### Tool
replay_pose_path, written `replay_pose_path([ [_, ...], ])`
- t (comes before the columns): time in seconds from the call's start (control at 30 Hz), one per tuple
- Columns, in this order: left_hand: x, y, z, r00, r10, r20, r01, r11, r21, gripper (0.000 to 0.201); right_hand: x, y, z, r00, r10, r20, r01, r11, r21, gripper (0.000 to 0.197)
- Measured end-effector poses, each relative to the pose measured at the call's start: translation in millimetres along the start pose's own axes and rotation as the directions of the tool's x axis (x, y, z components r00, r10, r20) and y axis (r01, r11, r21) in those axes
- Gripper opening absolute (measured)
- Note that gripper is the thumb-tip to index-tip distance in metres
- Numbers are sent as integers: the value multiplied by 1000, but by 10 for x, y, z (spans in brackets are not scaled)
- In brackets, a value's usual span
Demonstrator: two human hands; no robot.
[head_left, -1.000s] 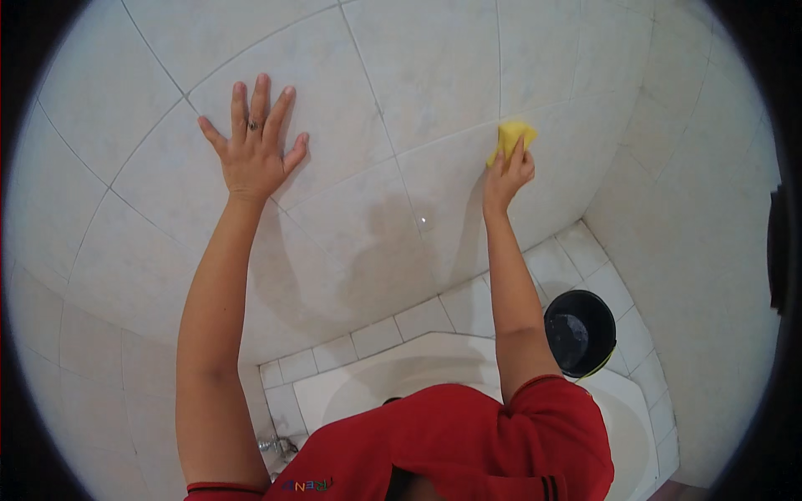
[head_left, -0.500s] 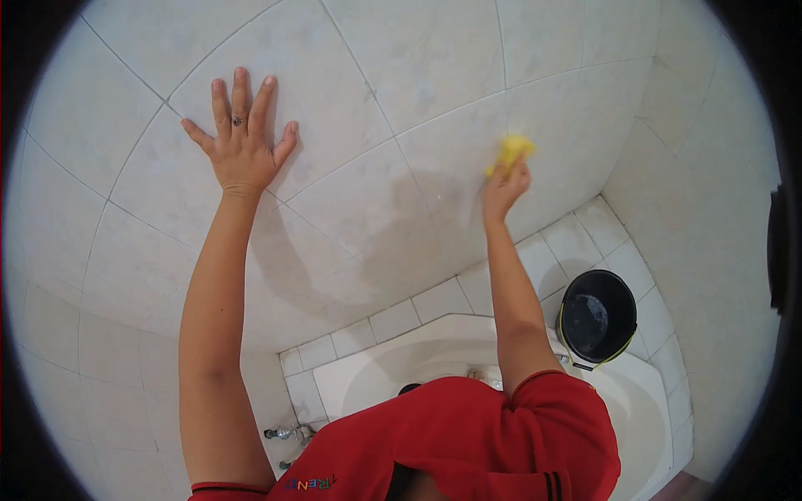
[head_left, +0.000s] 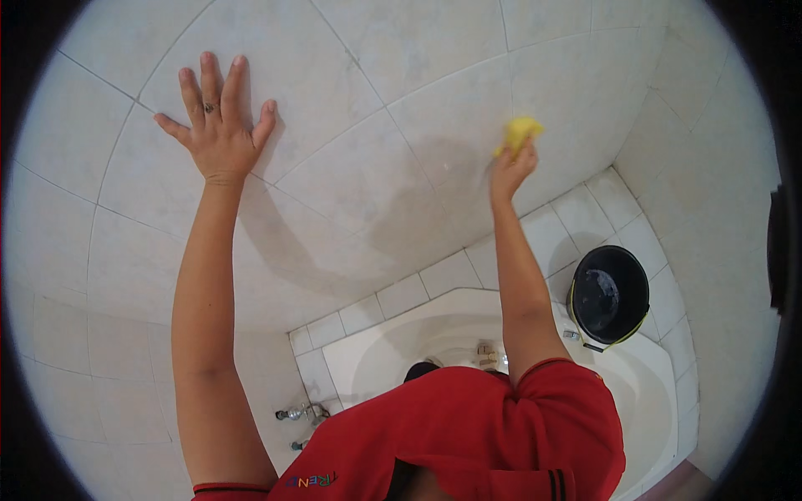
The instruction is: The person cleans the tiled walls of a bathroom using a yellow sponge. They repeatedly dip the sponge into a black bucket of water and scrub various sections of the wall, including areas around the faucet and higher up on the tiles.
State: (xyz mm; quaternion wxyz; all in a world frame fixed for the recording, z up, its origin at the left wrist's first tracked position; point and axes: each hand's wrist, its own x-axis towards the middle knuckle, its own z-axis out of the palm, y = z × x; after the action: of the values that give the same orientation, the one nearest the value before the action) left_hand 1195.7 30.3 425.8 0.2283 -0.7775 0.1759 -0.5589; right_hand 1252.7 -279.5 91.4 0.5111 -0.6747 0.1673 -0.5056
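Note:
My left hand [head_left: 219,134] lies flat against the pale tiled wall [head_left: 334,125], fingers spread, a ring on one of them. Farther right, my right hand [head_left: 513,174] grips a yellow cloth [head_left: 522,134] and holds it at the wall tiles. The cloth is bunched and slightly blurred, and part of it is hidden behind my fingers. Both arms are stretched out ahead of me, and their shadows fall on the wall.
Below the wall, a white bathtub [head_left: 401,321] has a tiled ledge [head_left: 451,274] around it. On its right corner stands a black bucket [head_left: 608,292] with a yellow-edged handle and some water inside. Metal taps [head_left: 301,412] stick out at the lower left.
The view has shifted a little. My right hand and the yellow cloth have moved slightly over the tiles. My left hand stays spread on the wall.

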Motion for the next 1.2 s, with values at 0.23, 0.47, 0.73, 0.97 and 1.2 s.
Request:
replay_pose_path([
  [0.23, -8, 18, 71, 1000, -4, -25, 4, 1000, -9, 64, -1233, -236, 128, 928, -247, 278, 207, 964, 167, 47],
  [0.47, -33, -60, 59, 1000, 9, -10, -9, 1000, -12, 65, -1186, 253, 15, 903, -285, 321, 246, 957, 157, 45],
  [0.73, -21, -33, 113, 998, 44, -34, -45, 998, -43, 68, -1498, -153, 255, 955, 244, 171, -292, 882, 370, 50],
  [0.97, -89, -143, 62, 996, 90, -26, -88, 995, 56, 70, -2463, -336, 301, 712, 603, 360, -696, 536, 478, 52],
  [1.2, -7, -49, 178, 990, 111, -86, -108, 993, 38, 70, -2452, 1632, 149, 232, 885, 404, -881, 15, 473, 47],
])
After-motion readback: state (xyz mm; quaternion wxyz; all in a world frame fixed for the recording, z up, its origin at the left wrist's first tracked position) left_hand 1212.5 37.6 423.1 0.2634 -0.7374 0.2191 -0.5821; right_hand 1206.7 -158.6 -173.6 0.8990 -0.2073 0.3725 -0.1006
